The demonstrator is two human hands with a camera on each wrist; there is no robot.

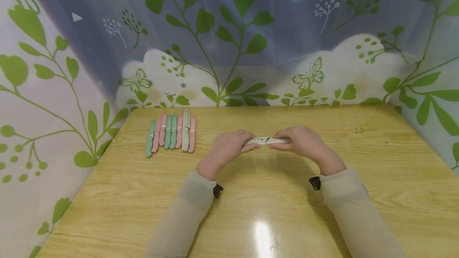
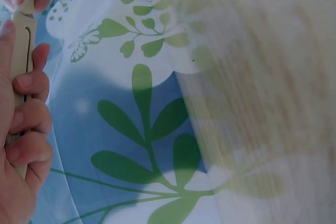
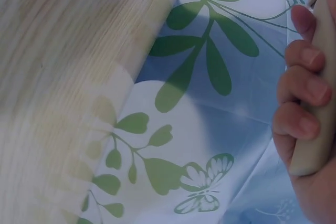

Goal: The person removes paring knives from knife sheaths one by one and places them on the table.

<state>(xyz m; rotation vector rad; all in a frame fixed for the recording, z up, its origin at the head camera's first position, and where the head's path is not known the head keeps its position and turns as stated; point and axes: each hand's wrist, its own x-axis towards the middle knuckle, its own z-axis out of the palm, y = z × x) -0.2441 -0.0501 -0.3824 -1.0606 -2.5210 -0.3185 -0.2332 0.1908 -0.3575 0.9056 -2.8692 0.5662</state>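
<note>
Both hands hold a cream-coloured knife in a matching slotted sheath (image 1: 263, 141), level above the wooden table. My left hand (image 1: 228, 146) grips the sheath end, its fingers curled along it; in the left wrist view the sheath (image 2: 22, 43) shows a long dark slot. Around the handle, my right hand (image 1: 305, 143) has its fingers curled, and the plain butt of the handle (image 3: 312, 153) sticks out below them in the right wrist view. A narrow joint between handle and sheath shows between the two hands. Much of the knife is hidden by the fingers.
At the table's (image 1: 272, 194) back left lies a row of several similar sheathed knives, among them a green one (image 1: 150, 140), a pink one (image 1: 192, 135) and a cream one (image 1: 185, 130). Behind the table hangs a leaf-patterned curtain (image 1: 287, 47).
</note>
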